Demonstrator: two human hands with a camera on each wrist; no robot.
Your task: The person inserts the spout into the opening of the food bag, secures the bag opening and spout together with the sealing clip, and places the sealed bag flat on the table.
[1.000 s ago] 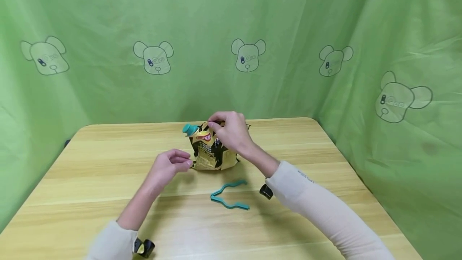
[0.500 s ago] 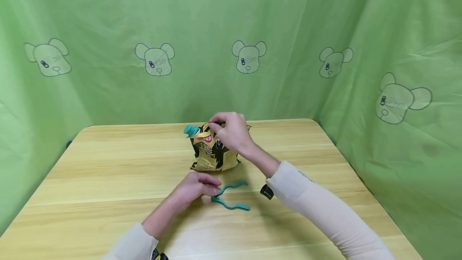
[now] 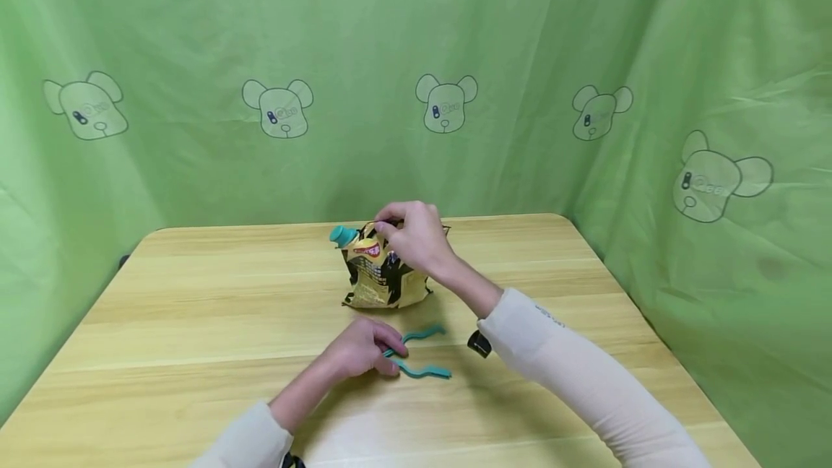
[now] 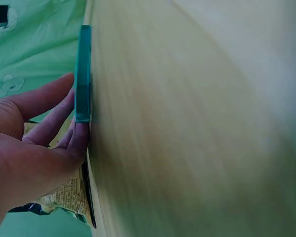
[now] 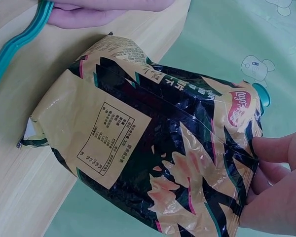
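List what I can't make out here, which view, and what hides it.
Teal clip: head view, joined end partly covered by the left hand.
Snack bag: head view, upper right part behind the right hand; its fine print is too small to read.
Teal piece at the bag's corner: right wrist view, partly behind the bag.
Left hand: right wrist view, cut off by the top edge.
Tabletop: left wrist view, surface detail blurred.
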